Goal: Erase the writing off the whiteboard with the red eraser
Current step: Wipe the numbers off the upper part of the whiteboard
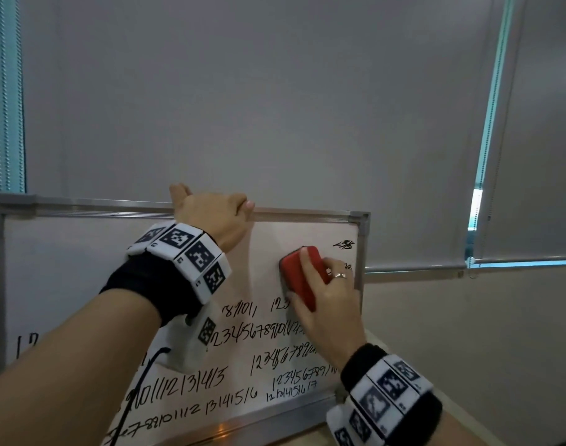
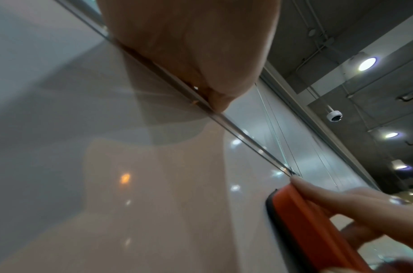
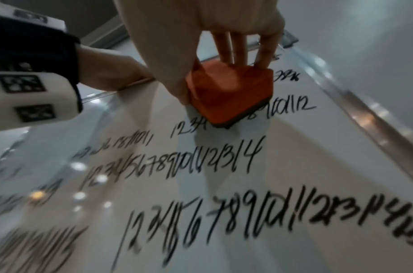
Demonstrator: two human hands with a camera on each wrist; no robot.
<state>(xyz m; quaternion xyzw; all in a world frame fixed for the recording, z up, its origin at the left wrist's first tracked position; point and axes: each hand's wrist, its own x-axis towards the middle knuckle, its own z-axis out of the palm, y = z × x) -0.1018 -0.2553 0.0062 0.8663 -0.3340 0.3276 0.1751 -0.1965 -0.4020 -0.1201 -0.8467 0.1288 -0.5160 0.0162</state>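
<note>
The whiteboard (image 1: 82, 252) leans upright, its aluminium frame running across the head view. My left hand (image 1: 211, 217) grips the top frame edge, fingers hooked over it. My right hand (image 1: 326, 284) grips the red eraser (image 1: 299, 278) and presses it flat on the board near the upper right corner. Rows of black handwritten numbers (image 1: 259, 336) fill the board below the eraser, and a small scribble (image 1: 344, 244) sits in the top right corner. In the right wrist view the eraser (image 3: 228, 96) sits just above the number rows (image 3: 177, 166). The left wrist view shows the eraser (image 2: 305, 225) edge-on against the board.
A grey roller blind (image 1: 275, 91) hangs behind the board, with a second blind (image 1: 539, 156) to the right. The board's right frame post (image 1: 362, 252) lies close beside the eraser. The upper left of the board bears no writing.
</note>
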